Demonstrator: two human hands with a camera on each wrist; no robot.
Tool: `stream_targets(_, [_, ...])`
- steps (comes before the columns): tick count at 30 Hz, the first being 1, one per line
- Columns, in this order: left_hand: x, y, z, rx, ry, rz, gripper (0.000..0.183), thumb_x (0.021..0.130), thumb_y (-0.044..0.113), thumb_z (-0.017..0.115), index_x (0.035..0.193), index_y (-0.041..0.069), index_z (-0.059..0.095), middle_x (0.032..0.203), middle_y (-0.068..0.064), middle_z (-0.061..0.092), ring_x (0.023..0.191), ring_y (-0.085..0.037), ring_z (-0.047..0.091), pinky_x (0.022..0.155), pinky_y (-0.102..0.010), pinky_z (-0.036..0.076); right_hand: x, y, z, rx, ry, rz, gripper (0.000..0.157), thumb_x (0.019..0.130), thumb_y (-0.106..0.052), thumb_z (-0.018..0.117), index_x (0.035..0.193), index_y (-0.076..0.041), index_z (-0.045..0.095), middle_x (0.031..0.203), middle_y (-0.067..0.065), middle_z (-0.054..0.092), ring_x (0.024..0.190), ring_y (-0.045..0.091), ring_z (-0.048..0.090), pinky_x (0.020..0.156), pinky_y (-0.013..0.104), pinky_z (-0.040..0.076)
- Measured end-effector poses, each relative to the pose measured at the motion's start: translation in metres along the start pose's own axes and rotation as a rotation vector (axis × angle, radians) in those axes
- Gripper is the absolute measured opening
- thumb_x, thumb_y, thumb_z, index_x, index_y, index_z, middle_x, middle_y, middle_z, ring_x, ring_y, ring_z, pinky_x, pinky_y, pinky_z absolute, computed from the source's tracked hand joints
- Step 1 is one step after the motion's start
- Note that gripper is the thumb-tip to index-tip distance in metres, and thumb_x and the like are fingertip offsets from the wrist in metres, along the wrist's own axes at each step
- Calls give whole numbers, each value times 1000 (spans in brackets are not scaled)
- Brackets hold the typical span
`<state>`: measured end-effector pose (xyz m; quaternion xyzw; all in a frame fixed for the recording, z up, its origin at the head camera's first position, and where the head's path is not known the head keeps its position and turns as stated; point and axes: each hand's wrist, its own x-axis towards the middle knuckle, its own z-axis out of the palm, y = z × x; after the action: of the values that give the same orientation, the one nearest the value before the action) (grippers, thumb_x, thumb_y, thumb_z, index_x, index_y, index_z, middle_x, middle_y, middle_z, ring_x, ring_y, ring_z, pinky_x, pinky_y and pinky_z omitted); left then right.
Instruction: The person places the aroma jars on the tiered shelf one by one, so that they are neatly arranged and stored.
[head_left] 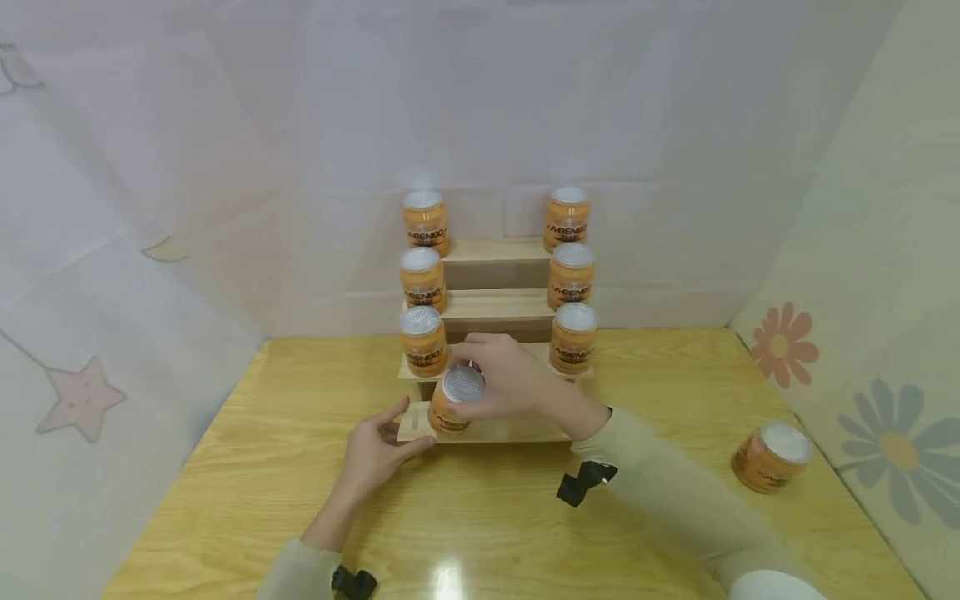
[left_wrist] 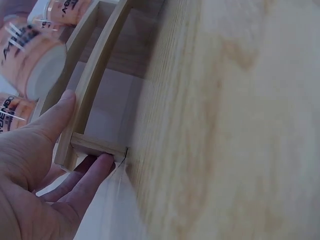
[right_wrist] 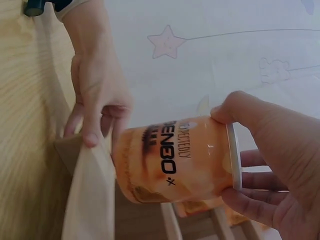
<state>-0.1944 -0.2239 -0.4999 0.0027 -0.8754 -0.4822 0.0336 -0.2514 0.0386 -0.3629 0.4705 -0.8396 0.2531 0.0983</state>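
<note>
An orange can [head_left: 447, 417] with a silver lid is in my right hand [head_left: 510, 379], gripped round its top end. It stands slightly tilted close over the left end of the lowest step of a wooden stepped rack [head_left: 517, 430]. In the right wrist view, dark lettering shows on the side of the can [right_wrist: 175, 157]. My left hand [head_left: 372, 450] holds the left end of that lowest step. The left wrist view has the thumb on the front board and the other fingers against the end piece [left_wrist: 97, 145].
On the upper steps, matching cans stand in a left column, including this front can [head_left: 424, 343], and a right column [head_left: 573, 340]. Another can [head_left: 771, 458] is on the wooden table [head_left: 480, 517] at the right. Printed cloth walls [head_left: 480, 100] enclose the back and sides.
</note>
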Motion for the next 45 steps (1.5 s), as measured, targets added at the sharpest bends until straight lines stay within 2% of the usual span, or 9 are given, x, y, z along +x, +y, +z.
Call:
stream_targets(9, [0,2,-3,30,-6,11,91,77,32,98,155,12,56,97,-10,77,73,-12,67,53,-23,52,20,-8,38,13,86,40,41,81,-40,89,108,-13,73,109,1,74,92,11,69,72,20,58])
stream_targets(13, [1,4,-3,22,-5,3,90,77,31,99,155,15,57,94,-8,76,71,-10,64,52,-21,48,24,-14,45,-8,90,60,42,80,-40,90,107,-13,73,104,-1,75,92,11,69,74,21,58])
stream_targets(19, [0,6,-5,16,-3,-19,92,75,30,100,155,12,57,84,-5,66,62,-9,51,49,-20,39,27,-20,53,-84,105,91,41,83,-43,87,107,-13,72,102,-1,75,92,13,71,75,23,60])
stream_targets(23, [-1,6,-6,47,5,-28,91,77,34,99,154,9,57,100,-10,71,79,-13,62,62,-21,50,28,-24,59,-191,134,86,44,86,-48,86,107,-12,73,104,0,72,90,12,70,72,24,61])
stream_targets(26, [-2,5,-7,64,8,-19,89,79,36,97,153,6,58,121,-16,73,100,-22,70,79,-28,60,28,-27,63,-249,160,64,46,87,-50,86,104,-9,74,104,3,70,86,12,69,69,24,62])
stream_targets(28, [-3,4,-6,68,8,-17,88,79,37,97,152,6,59,128,-18,72,107,-27,71,85,-33,62,28,-28,65,-253,174,55,45,87,-49,86,102,-8,75,104,4,69,84,13,69,68,24,62])
stream_targets(30, [-3,3,-6,73,7,-12,89,79,38,97,152,6,58,131,-19,72,109,-29,72,86,-36,63,27,-29,65,-239,182,55,44,88,-48,86,101,-7,75,103,5,67,83,13,68,67,24,61])
stream_targets(37, [-3,1,-4,67,5,-18,92,79,40,97,154,7,56,128,-16,72,106,-25,70,83,-32,61,26,-27,67,-196,171,71,46,89,-46,87,105,-6,74,105,6,66,85,14,69,70,26,62])
stream_targets(45, [-2,-1,-3,69,11,-15,91,79,40,96,154,8,57,130,-17,71,109,-27,69,88,-38,62,25,-26,67,-197,156,79,46,89,-46,87,107,-6,73,106,6,65,85,13,69,70,26,63])
